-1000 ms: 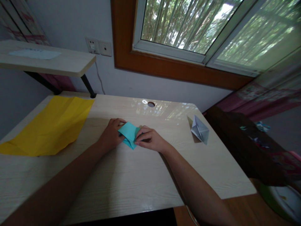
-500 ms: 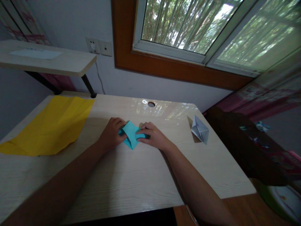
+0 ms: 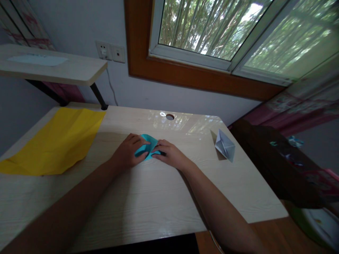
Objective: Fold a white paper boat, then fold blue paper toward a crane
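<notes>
Left hand (image 3: 127, 152) and right hand (image 3: 171, 155) pinch the folded turquoise paper (image 3: 147, 148) between them, flat on the wooden desk (image 3: 148, 201).

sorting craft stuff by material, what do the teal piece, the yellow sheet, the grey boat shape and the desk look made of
Teal piece: thin matte paper, sharply creased, pressed flat under both hands.
Yellow sheet: paper too, matte, with faint fold lines and a curled edge.
Grey boat: folded paper, holding crisp points.
Desk: pale wood-grain surface, probably laminate rather than solid wood, given its glossy window reflections.
</notes>
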The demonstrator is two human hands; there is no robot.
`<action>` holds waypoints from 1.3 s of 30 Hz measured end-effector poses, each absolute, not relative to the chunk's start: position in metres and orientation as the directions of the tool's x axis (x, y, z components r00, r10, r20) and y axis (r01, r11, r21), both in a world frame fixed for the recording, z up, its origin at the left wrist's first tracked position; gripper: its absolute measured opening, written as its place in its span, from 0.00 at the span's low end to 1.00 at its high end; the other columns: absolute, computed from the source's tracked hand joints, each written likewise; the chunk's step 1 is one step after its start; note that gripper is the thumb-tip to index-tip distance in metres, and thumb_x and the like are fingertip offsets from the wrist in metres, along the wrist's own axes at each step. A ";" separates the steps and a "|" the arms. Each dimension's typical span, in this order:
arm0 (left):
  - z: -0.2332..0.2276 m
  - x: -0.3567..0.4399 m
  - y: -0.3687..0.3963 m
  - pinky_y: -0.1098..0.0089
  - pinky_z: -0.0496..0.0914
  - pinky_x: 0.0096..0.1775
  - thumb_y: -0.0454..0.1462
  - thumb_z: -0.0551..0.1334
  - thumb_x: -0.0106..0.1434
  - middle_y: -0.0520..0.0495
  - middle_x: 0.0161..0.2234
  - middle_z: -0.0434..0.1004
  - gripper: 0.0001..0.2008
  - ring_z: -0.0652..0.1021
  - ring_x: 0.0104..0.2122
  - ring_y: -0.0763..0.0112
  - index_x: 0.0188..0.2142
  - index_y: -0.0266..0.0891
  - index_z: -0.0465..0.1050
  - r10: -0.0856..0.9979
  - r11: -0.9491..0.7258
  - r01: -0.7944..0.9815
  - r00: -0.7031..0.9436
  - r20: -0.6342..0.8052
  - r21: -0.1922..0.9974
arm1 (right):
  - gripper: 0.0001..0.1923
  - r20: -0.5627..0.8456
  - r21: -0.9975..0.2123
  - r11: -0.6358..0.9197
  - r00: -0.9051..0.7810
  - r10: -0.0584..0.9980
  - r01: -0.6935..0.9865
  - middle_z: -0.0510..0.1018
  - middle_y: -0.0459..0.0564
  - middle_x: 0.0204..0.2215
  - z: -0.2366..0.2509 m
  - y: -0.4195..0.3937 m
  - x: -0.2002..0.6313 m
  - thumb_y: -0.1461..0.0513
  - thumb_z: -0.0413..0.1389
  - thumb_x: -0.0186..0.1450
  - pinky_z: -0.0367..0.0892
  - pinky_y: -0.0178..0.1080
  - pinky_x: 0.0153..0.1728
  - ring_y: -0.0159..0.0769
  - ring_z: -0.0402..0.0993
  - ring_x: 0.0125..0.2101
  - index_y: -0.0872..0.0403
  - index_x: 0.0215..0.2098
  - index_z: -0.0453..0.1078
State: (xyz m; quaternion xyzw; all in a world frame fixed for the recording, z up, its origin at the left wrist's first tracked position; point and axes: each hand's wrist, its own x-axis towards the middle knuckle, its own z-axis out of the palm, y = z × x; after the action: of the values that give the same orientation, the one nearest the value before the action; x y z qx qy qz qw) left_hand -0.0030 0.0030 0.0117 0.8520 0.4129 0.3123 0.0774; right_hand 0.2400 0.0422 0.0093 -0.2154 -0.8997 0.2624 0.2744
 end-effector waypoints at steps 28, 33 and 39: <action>0.011 -0.003 0.002 0.53 0.67 0.51 0.54 0.65 0.62 0.44 0.49 0.80 0.24 0.74 0.46 0.54 0.52 0.45 0.77 0.736 -0.670 0.690 0.570 0.364 0.275 | 0.06 0.474 -0.651 0.728 -0.633 0.611 0.216 0.67 0.56 0.56 0.026 0.036 0.258 0.60 0.60 0.66 0.66 0.54 0.58 0.47 0.67 0.57 0.49 0.42 0.71; 0.011 -0.004 0.003 0.51 0.65 0.50 0.51 0.66 0.62 0.44 0.47 0.82 0.21 0.72 0.46 0.51 0.52 0.45 0.77 0.759 -0.632 0.735 0.523 0.387 0.246 | 0.07 0.475 -0.607 0.752 -0.641 0.603 0.257 0.71 0.56 0.50 0.025 0.039 0.262 0.57 0.63 0.65 0.70 0.51 0.54 0.45 0.71 0.53 0.50 0.40 0.73; 0.009 -0.007 0.003 0.49 0.63 0.53 0.52 0.67 0.61 0.45 0.43 0.82 0.23 0.72 0.48 0.50 0.52 0.46 0.76 0.779 -0.588 0.777 0.467 0.418 0.227 | 0.07 0.464 -0.560 0.762 -0.639 0.613 0.324 0.75 0.54 0.45 0.018 0.044 0.262 0.56 0.62 0.67 0.72 0.49 0.50 0.42 0.74 0.48 0.50 0.37 0.75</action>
State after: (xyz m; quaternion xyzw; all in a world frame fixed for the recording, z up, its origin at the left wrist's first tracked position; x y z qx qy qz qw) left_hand -0.0072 0.0033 0.0085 0.8565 0.4540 0.2455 0.0024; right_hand 0.2623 0.0441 0.0176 -0.2668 -0.8785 0.2184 0.3306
